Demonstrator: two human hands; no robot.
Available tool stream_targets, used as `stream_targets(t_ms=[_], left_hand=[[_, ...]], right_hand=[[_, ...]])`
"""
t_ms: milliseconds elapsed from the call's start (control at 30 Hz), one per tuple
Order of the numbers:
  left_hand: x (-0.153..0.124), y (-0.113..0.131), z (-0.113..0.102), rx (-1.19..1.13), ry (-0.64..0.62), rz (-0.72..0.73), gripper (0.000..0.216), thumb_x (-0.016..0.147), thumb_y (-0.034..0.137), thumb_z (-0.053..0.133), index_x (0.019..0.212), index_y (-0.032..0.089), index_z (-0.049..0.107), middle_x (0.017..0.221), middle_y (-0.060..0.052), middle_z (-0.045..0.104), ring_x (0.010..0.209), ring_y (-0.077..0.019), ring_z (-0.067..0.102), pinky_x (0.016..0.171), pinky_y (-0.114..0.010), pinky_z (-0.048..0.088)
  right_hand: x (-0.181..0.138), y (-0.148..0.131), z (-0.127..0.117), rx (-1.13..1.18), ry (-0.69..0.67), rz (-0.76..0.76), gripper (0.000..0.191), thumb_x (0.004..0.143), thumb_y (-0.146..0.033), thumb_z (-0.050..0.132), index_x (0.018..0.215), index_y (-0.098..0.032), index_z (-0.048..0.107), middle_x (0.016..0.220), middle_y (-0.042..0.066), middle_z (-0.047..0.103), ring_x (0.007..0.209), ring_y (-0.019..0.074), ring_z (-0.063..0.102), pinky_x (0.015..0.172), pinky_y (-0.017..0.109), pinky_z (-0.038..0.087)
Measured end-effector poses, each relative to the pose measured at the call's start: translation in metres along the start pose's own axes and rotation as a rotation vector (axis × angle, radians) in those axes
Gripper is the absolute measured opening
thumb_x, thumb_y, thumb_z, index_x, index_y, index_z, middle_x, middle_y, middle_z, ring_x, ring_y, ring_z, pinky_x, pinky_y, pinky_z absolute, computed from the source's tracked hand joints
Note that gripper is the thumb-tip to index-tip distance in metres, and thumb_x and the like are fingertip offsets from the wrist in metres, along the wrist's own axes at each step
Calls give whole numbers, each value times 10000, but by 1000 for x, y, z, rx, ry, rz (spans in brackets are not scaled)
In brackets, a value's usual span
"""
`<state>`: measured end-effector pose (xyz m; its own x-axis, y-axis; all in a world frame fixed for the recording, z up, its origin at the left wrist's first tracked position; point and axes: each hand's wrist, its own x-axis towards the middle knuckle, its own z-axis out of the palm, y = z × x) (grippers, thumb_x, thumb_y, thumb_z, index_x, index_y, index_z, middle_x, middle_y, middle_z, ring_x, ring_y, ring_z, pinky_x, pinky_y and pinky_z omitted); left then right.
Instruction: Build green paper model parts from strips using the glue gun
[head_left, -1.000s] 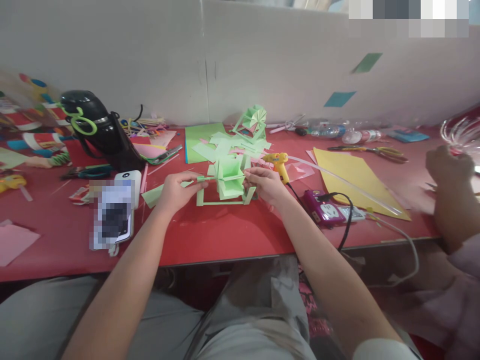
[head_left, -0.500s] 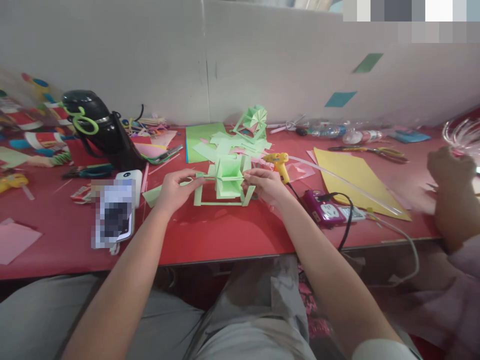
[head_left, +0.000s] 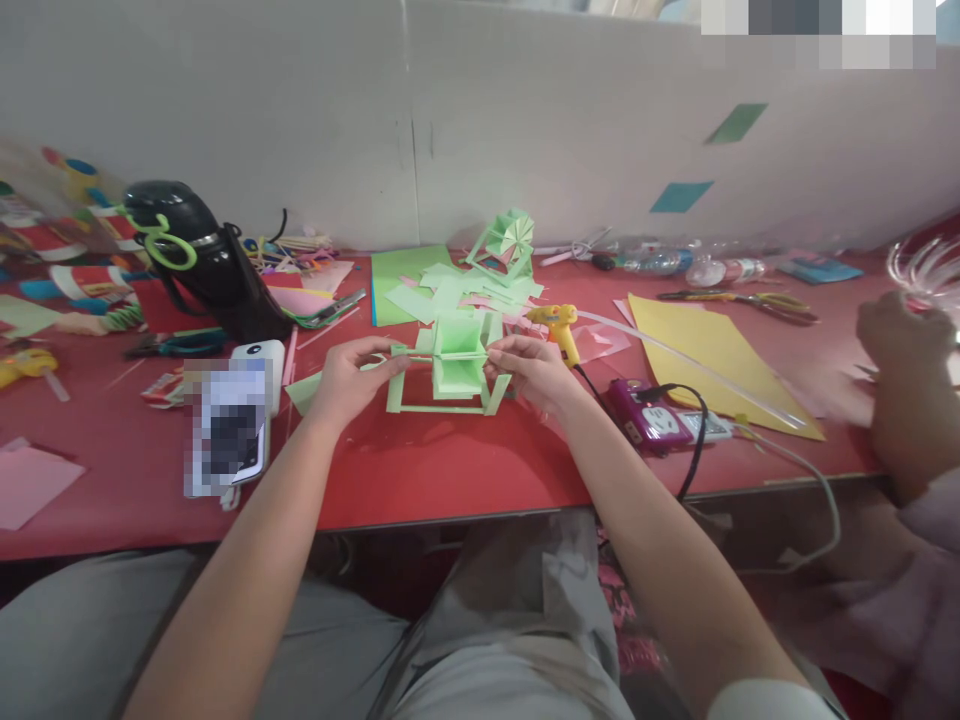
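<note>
A light green folded-paper wheel point(head_left: 459, 375) sits on a thin paper axle within a green paper frame point(head_left: 442, 408) on the red table. My left hand point(head_left: 360, 375) is closed at the left end of the axle, thumb and forefinger pinching it by the frame's top. On the other side, my right hand point(head_left: 527, 368) pinches the axle's right end close to the wheel. The fingers partly cover the frame's right support. Behind the wheel lie green paper scraps point(head_left: 442, 290) and a second green paper wheel on a stand point(head_left: 510, 240).
A yellow glue gun point(head_left: 556, 325) lies just beyond my right hand, its cord near a purple power strip point(head_left: 651, 415). To the left are a phone point(head_left: 232, 430) and a black bottle point(head_left: 202, 260). Another person's hand point(head_left: 904, 335) holds clear strands at the right.
The paper wheel has turned very slightly on its axle. Both my hands keep their pinch in nearly the same place.
</note>
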<state>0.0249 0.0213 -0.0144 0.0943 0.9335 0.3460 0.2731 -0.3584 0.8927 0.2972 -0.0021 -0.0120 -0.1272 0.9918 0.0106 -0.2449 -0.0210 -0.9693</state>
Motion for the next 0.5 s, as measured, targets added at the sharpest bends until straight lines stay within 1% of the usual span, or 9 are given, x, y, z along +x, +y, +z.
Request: stream_targets(t_ms=[167, 267, 367, 500], left_hand=[[0, -1, -1, 4, -44, 37, 375, 700, 470, 814, 961, 206, 762, 962, -73, 749, 905, -214, 675, 831, -331, 531], [-1, 0, -2, 4, -69, 40, 377, 730, 488, 788, 987, 214, 759, 995, -77, 751, 920, -219, 678, 843, -333, 531], [-1, 3, -3, 4, -83, 40, 359, 762, 501, 757, 974, 211, 757, 1008, -80, 750, 929, -219, 679, 862, -332, 525], [-2, 5, -3, 41, -67, 97, 331, 773, 496, 747, 941, 211, 755, 987, -75, 750, 951, -225, 676, 892, -342, 514]], right_hand=[[1, 1, -1, 59, 2, -14, 345, 545, -362, 924, 719, -181, 687, 650, -10, 672, 606, 113, 634, 647, 267, 529], [2, 1, -1, 47, 9, -15, 335, 556, -362, 915, 713, -187, 676, 659, -6, 673, 628, 126, 641, 647, 277, 532], [2, 0, -1, 54, 13, -12, 341, 552, -358, 916, 714, -185, 670, 670, -5, 676, 622, 119, 638, 643, 275, 534], [2, 0, 0, 79, 9, -5, 347, 536, -353, 928, 706, -185, 676, 670, -10, 678, 602, 106, 631, 631, 263, 537]])
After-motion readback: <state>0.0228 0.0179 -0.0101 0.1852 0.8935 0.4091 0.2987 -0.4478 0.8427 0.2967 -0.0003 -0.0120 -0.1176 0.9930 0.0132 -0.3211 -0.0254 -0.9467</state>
